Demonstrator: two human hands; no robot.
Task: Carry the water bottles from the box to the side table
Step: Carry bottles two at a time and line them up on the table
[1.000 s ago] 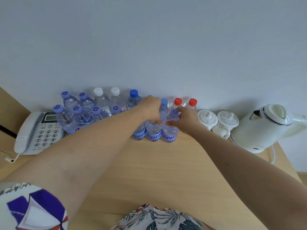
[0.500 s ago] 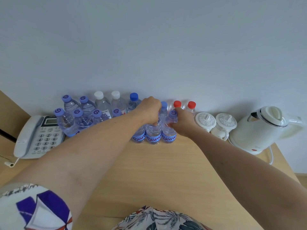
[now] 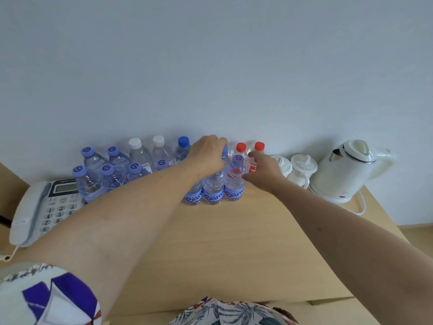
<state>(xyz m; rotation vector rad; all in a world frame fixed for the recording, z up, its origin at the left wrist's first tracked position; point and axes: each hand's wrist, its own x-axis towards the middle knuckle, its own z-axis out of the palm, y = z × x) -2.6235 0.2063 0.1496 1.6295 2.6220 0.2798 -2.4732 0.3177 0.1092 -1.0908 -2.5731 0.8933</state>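
Our arms reach across wooden side table [image 3: 234,249]. Three blue-label water bottles [image 3: 234,181] stand upright, touching. Left hand [image 3: 207,156] curls over two bottle tops; right hand [image 3: 263,172], fingers relaxed, just beside third. Behind, a dozen-odd bottles line wall; box unseen, remainder unknown.

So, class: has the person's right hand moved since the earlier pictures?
Yes. The right hand has let go of the purple-capped bottle and shifted right, toward the white kettle; its fingers now look relaxed beside the bottle.
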